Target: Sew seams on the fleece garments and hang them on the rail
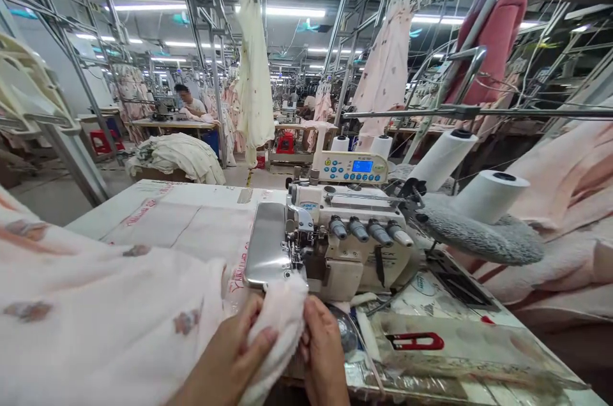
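Note:
Both hands are at the front of an overlock sewing machine (354,221), just below its metal plate (268,246). My left hand (234,348) is closed on a pale pink fleece fabric piece (282,304), thumb on top. At the piece's right edge, my right hand (322,348) pinches the fabric between thumb and fingers. The far end of the fabric reaches the front of the plate near the presser foot. A larger pale pink fleece with brown printed figures (119,310) spreads over the left of the table.
Red thread snips (416,341) lie on the table's right side. White thread cones (493,195) stand behind the machine, beside a grey fuzzy ring (479,230). Garments (256,74) hang overhead. A person (189,103) sits at another machine farther back.

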The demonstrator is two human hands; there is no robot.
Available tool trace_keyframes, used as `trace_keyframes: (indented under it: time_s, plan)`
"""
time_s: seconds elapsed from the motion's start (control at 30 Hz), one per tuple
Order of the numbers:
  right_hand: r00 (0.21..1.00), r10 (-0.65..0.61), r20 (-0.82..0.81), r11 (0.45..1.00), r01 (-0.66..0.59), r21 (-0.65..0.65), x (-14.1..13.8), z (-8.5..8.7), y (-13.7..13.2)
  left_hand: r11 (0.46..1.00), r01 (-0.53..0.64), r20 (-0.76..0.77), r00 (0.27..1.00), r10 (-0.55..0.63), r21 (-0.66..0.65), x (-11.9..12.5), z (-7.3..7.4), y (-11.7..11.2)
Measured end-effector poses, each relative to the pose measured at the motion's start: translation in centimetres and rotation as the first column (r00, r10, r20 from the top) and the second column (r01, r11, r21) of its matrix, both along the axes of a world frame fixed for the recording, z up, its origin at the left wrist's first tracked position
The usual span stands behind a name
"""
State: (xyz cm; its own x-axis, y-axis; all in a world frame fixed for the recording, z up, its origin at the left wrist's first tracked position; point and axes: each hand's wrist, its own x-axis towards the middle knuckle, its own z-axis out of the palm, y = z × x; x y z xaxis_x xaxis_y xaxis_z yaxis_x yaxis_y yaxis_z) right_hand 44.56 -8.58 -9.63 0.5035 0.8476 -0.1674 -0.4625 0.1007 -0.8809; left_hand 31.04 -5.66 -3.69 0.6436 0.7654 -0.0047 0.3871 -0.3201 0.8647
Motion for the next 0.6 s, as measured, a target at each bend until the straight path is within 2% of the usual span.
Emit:
trace_keyframes:
  time_s: [0.07, 0.13, 0.2, 0.33, 0.4, 0.47, 0.53, 0.6]
  plan:
    - [0.987, -0.146, -0.067, 0.989, 0.147, 0.009, 0.4, 0.0, -0.2, 0.998, -0.063, 0.077, 0.995, 0.064, -0.019, 1.0, 0.1, 0.3]
    - [0.97, -0.219, -0.103, 0.975, 0.222, 0.012, 0.6, -0.1, -0.6, 0.991, -0.136, 0.129, 0.982, 0.136, -0.008, 1.5, 0.1, 1.1]
    - [0.971, -0.218, -0.102, 0.975, 0.22, 0.007, 0.7, -0.5, -1.1, 0.986, -0.165, 0.149, 0.975, 0.163, 0.002, 1.4, 0.2, 1.8]
    - [0.987, -0.126, -0.095, 0.992, 0.125, -0.015, 0.8, -1.9, -1.6, 0.985, -0.172, 0.149, 0.974, 0.17, 0.0, 0.3, 0.2, 2.5]
    - [0.983, -0.144, -0.114, 0.99, 0.144, -0.014, 0.9, -2.3, -1.3, 0.983, -0.18, 0.134, 0.975, 0.175, 0.028, 0.0, 0.1, 2.4]
    - [0.965, -0.225, -0.137, 0.974, 0.226, -0.01, 1.0, -2.3, -0.8, 0.987, -0.134, 0.077, 0.989, 0.127, 0.086, 0.4, -0.1, 2.1]
    - [0.948, -0.289, -0.132, 0.957, 0.289, -0.014, 1.1, -2.0, -0.5, 0.98, -0.028, -0.006, 1.0, 0.03, 0.197, 1.3, -0.6, 1.5]
    - [0.94, -0.327, -0.099, 0.945, 0.327, -0.021, 1.5, -2.0, -0.6, 0.935, 0.076, -0.069, 0.996, -0.056, 0.346, 2.2, -1.0, 1.0]
